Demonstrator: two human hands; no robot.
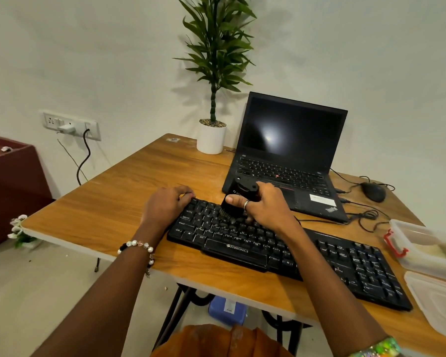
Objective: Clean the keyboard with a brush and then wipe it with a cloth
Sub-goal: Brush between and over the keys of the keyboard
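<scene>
Fingers (250, 202) of the right hand (265, 210) were curled round a black brush (238, 199), the thumb laid across its near face and a ring on one finger. That brush stood nearly upright, handle rising away from the person, its dark bristles pointing down onto the upper letter rows of the keyboard (281, 253). The keyboard, black matte plastic with white legends, lay on the wooden table (108, 217) with its long axis running from the near right corner up toward the far left. At its far left corner the left hand (168, 204) rested, fingers bent over the edge and pressing there; a beaded bracelet (137, 247) circled that wrist. To the right sat a clear plastic box (422, 243) with a red clip, a translucent lid (438, 302) nearer. Beyond the brush stood an open black laptop (289, 150), screen dark, with a black mouse (373, 191) to its right and a white potted plant (211, 135) to its left.
</scene>
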